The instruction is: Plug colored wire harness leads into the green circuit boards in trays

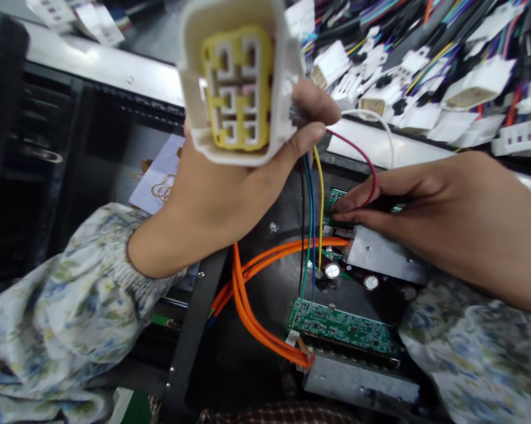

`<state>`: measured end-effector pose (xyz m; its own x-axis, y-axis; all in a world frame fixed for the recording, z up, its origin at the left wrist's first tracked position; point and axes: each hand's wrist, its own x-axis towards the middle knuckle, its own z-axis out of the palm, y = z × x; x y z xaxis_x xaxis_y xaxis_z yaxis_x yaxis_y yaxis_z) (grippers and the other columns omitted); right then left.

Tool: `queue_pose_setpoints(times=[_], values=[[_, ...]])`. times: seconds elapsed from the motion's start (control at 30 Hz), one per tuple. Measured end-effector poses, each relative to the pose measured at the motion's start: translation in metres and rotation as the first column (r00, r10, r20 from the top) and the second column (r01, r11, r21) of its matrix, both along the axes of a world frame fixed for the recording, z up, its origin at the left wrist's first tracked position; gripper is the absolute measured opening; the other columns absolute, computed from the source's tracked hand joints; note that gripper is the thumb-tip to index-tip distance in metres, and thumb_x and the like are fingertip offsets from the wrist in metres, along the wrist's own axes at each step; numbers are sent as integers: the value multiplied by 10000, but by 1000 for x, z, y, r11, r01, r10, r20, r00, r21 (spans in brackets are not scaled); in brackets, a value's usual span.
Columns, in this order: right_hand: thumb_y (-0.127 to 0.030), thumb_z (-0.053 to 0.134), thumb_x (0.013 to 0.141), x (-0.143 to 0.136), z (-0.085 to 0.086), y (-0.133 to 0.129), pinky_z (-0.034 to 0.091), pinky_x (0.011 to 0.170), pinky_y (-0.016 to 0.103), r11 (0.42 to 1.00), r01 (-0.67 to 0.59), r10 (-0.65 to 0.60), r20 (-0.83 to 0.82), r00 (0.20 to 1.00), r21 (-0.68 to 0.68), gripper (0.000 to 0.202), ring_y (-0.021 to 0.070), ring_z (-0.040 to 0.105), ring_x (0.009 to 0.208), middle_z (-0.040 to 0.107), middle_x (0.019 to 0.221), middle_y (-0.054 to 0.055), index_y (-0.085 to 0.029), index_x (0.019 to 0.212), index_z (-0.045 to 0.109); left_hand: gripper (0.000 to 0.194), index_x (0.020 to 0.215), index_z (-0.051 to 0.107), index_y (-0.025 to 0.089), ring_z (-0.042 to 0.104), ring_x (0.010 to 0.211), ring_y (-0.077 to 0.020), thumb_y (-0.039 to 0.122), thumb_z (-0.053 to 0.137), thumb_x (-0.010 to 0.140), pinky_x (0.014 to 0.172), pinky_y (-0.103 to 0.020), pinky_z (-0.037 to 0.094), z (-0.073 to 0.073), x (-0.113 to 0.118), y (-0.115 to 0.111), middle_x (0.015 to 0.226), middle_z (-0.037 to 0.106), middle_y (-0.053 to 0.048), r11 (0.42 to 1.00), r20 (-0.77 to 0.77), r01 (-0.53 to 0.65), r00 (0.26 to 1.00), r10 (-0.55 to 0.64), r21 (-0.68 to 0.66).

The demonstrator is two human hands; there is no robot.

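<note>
My left hand [221,194] holds up a large white connector [238,76] with a yellow insert, its open face turned toward the camera. Thin coloured wires [313,218] hang from the connector down to a green circuit board [342,327]. My right hand [428,206] lies flat with fingertips pressed on a second green board [336,200] beside a grey metal plate [386,256]; a red wire runs over its fingers. Thick orange cables [251,294] loop across the black base below.
A heap of white connectors with coloured wire bundles [424,65] fills the back right. A paper sheet [159,176] lies behind my left wrist. A dark rack [30,147] stands at the left. Labels [83,17] lie at the top left.
</note>
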<state>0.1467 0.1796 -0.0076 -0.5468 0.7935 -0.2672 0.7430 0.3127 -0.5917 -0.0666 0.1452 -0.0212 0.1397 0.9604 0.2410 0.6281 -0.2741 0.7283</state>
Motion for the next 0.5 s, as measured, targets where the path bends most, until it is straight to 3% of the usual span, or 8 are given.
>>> queue_pose_setpoints(times=[0.07, 0.2, 0.4, 0.5], values=[[-297, 707, 726, 0, 1, 0, 346, 406, 230, 1000, -15, 15, -4, 1000, 17, 57, 75, 574, 437, 656, 539, -108, -301, 670, 714, 192, 1080, 657, 135, 633, 997, -147, 220, 564, 935, 919, -287, 492, -1, -1, 1, 1092, 697, -29, 1000, -25, 1, 1000, -1, 17], [-557, 599, 789, -1, -1, -2, 344, 404, 278, 998, -2, 1, 17, 1000, 64, 310, 105, 555, 415, 655, 532, -62, -295, 664, 708, 171, 1075, 647, 154, 619, 1043, -130, 182, 549, 939, 947, -268, 475, -2, -2, 2, 1110, 690, -4, 999, -40, 23, 999, -22, 46], [-663, 533, 802, 3, 1, -1, 409, 477, 330, 998, -45, 45, 13, 999, 45, 441, 150, 611, 489, 693, 589, -14, -289, 657, 716, 149, 1054, 638, 144, 616, 1058, -120, 145, 557, 929, 971, -254, 473, -3, -1, 2, 1103, 691, -3, 997, -5, 47, 999, -47, 63], [-720, 432, 839, 11, 9, -9, 418, 507, 334, 983, -71, 47, 140, 989, 167, 535, 153, 599, 497, 697, 616, -3, -293, 736, 738, 150, 1051, 641, 134, 628, 1043, -127, 190, 567, 933, 955, -266, 494, -3, 1, 1, 1112, 691, -19, 999, 39, 4, 999, -6, 46]])
